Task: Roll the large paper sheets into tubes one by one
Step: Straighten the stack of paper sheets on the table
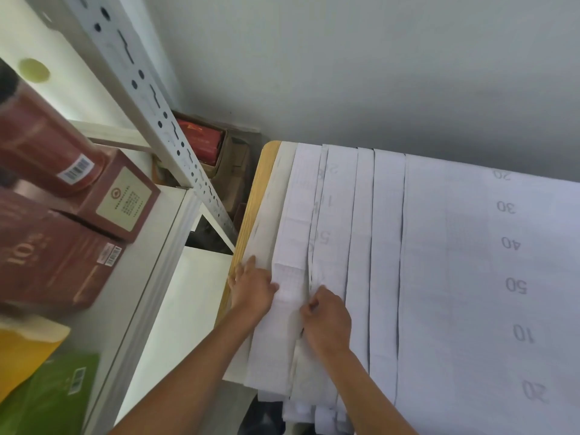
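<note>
Paper sheets [439,262]: stacked flat on the wooden table [251,208], overlapping in long strips, printed with numbers.
Top strip [288,246]: at the table's left edge, between both hands.
Left hand [251,290]: fingers straight, pressing flat on the paper's left edge.
Right hand [326,321]: curled, pinching a paper edge.
Hands: close, not touching.
Shelf [163,246]: left of the table, holding red boxes [62,240].

Paper sheets [439,262] overlapping on table [251,215], shelf rack [163,127] left
</note>
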